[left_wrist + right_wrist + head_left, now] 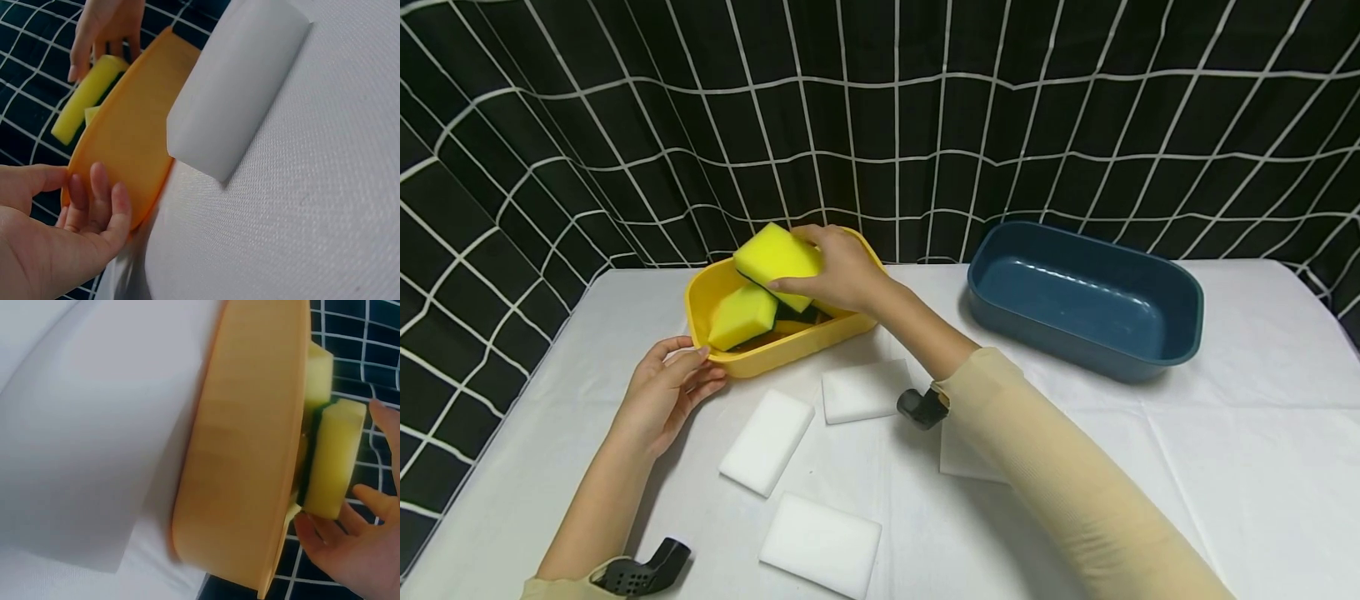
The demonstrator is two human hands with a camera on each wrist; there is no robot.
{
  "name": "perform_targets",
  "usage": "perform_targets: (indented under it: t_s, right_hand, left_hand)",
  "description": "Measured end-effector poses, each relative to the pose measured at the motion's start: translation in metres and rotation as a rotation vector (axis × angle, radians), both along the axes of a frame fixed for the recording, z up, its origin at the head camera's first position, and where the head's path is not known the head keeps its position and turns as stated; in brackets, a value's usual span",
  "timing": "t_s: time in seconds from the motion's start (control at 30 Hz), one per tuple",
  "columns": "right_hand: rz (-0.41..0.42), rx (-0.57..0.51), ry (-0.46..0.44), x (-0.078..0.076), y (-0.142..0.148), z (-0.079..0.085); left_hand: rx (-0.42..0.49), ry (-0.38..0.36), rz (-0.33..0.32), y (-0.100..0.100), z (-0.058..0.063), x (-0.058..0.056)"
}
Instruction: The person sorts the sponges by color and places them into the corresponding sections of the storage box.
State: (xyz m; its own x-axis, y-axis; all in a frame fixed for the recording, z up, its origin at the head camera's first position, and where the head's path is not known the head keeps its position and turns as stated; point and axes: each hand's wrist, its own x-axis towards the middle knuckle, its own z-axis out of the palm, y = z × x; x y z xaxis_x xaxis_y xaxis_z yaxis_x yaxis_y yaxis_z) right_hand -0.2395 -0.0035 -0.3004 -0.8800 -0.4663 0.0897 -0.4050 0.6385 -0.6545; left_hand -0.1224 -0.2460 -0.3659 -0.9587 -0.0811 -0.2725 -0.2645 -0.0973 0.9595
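At the left corner of the yellow plastic bin (775, 358), my left hand (670, 387) holds the rim, thumb at the edge and loosely bent fingers against the outer wall. My right hand (846, 271) is over the bin, fingers and thumb spread around the right end of a yellow sponge (775, 258) with a dark green layer. This sponge lies tilted above the rim, over other sponges. A gap shows between one digit and the sponge (337, 459) in the right wrist view. Another yellow sponge (741, 317) sits in the bin's left part; what lies deeper is partly hidden.
A dark blue bin (1082, 329) stands at the right back. White sponge blocks (767, 442) (822, 546) (861, 392) lie on the white cloth in front of the yellow bin, another white block (966, 454) partly under the right sleeve. A black gridded curtain (895, 125) hangs behind.
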Motion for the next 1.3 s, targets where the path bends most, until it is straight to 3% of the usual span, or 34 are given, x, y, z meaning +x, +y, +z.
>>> perform_targets:
  t_s: [0.83, 1.3]
  right_hand:
    - [-0.034, -0.105, -0.004, 0.02, 0.042, 0.005]
    - [-0.067, -0.14, -0.019, 0.04, 0.07, 0.008]
  left_hand:
    - [-0.011, 0.016, -0.009, 0.002, 0.001, 0.001]
    - [-0.012, 0.023, -0.012, 0.002, 0.001, 0.001]
